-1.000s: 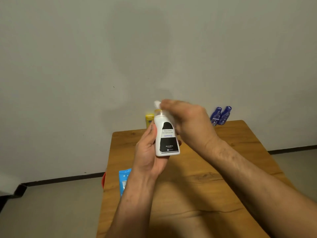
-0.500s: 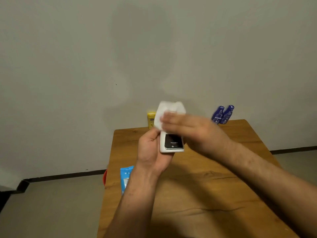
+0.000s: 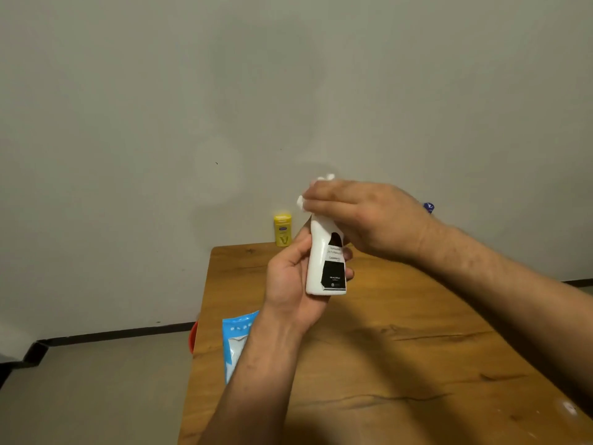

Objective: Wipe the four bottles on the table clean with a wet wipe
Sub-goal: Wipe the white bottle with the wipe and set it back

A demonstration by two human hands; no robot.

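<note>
White bottle (image 3: pixel 324 258) with black label held upright above the wooden table (image 3: pixel 401 348), left hand (image 3: pixel 293 284) wrapped around its lower body. Right hand (image 3: pixel 362 216) closed over the bottle top, pressing a wet wipe (image 3: pixel 322 184) on it. Yellow bottle (image 3: pixel 283 230) at far edge; blue bottle (image 3: pixel 428 207) mostly hidden. Blue wipe pack (image 3: pixel 237 342) at left edge.

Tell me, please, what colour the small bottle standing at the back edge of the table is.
Yellow, with a yellow cap; the bottle shows in the head view.
</note>
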